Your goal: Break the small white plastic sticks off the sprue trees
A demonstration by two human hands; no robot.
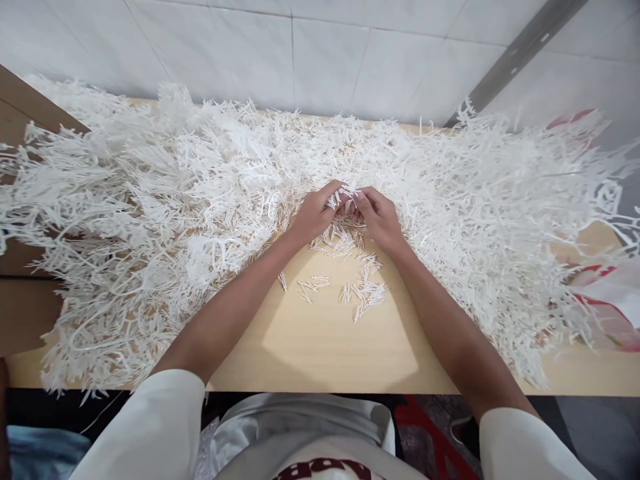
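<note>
My left hand (314,215) and my right hand (379,215) meet at the middle of a light wooden table (320,347). Both pinch the same small white plastic sprue piece (346,197) between their fingertips. Just below the hands lie small loose white plastic sticks (363,293), scattered in little clusters on the bare wood. A huge heap of white branched plastic sprues (150,200) covers the left of the table, and the sprue heap (500,213) also spreads over the right and behind the hands.
A white tiled wall (320,53) rises behind the table. A red and white plastic bag (613,300) lies at the right edge. A brown board (20,107) stands at the far left. The table's front edge runs just before my body.
</note>
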